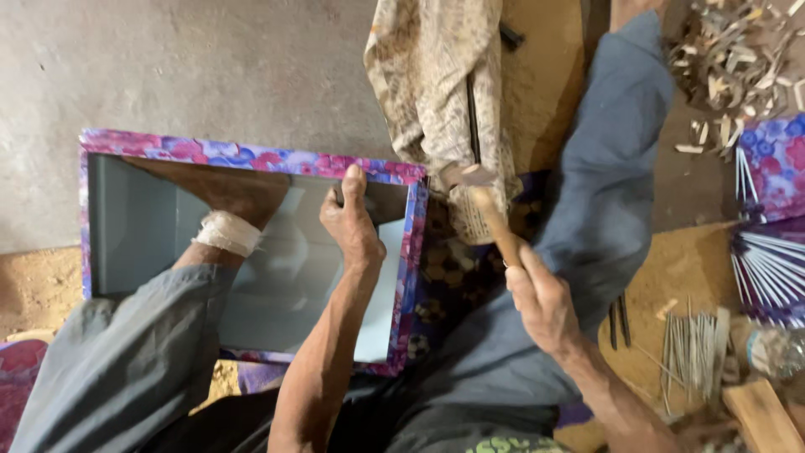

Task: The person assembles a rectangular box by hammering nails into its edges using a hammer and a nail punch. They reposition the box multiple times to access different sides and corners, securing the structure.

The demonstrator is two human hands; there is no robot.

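Seated on the ground, legs spread, a frame [251, 159] lying flat between them. The frame is rectangular with a purple-and-pink flowered border and a grey panel inside; it sits on the bare ground, its far edge toward the grey wall.

Left hand [352, 222]: rests on the far right corner of the frame, fingers curled over the flowered edge, thumb pointing up along it. Whether a nail is pinched there I cannot tell. Left foot, with a white bandage [226, 232] round the ankle, presses down on the grey panel.

Right hand [541, 298]: clenched round the wooden handle of a hammer [482, 197], raised just right of the frame corner, head blurred.

Handling, as a judgement: the frame looks light and stiff along its border, but the grey panel looks thin and may flex or crack under a stray blow. Best grip is on the flowered rim near a corner, not on the panel. The covering looks smooth, so it could slide unless pinned by the foot.

Around: a patterned cloth [428, 75] hangs above the corner; wood chips [729, 59] are heaped at upper right; thin metal rods [692, 348] and a wooden block [759, 415] lie at lower right; more flowered pieces [771, 159] at the right edge.
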